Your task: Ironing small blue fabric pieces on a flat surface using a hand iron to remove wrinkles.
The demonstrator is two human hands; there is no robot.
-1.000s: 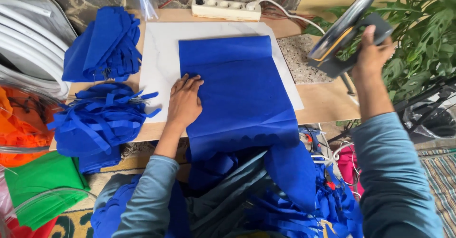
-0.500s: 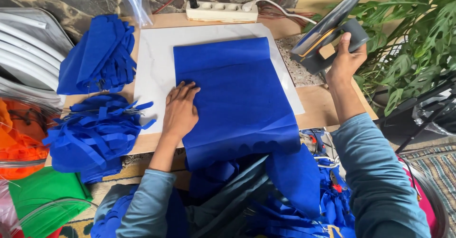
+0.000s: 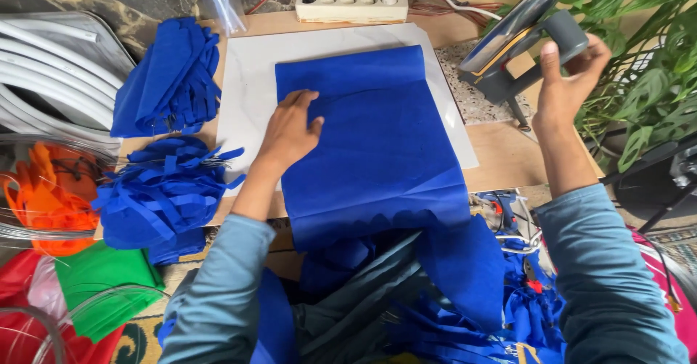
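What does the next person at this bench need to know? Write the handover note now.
Left hand: flat, palm down, on the big blue non-woven fabric sheet, near its left edge.
Right hand: closed on the handle of the grey iron with the metal soleplate, raised off the board at the right.
The sheet lies on the white rectangular board; its near end hangs off the table.
Done: sheet spread flat. The iron is not yet touching it.
Folded blue pieces and blue strips lie left.

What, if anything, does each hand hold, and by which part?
The right hand grips the grey iron by its handle. The left hand holds nothing; it lies flat on the blue fabric sheet.
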